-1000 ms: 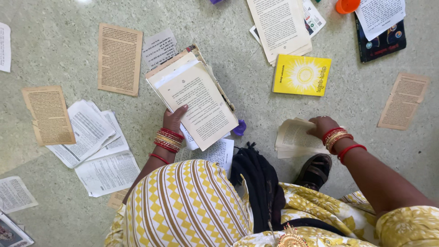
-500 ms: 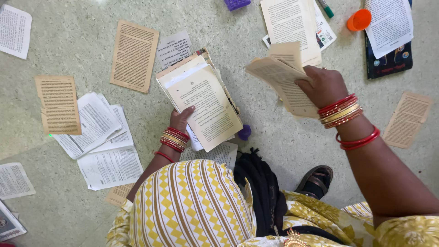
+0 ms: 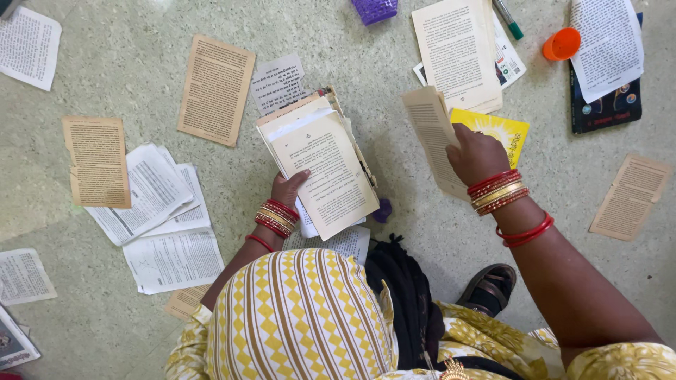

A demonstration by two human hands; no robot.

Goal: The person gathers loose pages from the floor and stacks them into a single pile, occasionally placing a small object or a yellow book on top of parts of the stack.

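We judge gathering step: left hand [image 3: 286, 188] grips page stack [image 3: 322, 167]; right hand [image 3: 477, 153] clasps loose pages [image 3: 431, 137]; merging needs alignment.

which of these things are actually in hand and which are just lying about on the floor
In hand:
left hand holding the stack of pages
right hand holding a loose bundle of pages

Lying about:
yellow booklet
orange cap
green pen
dark book

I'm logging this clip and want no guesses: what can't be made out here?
Head view only:
- Yellow booklet: mostly hidden by the right hand and its pages.
- Purple object: cut off by the top edge.
- Lower sheets of the left hand's stack: covered by the top page.
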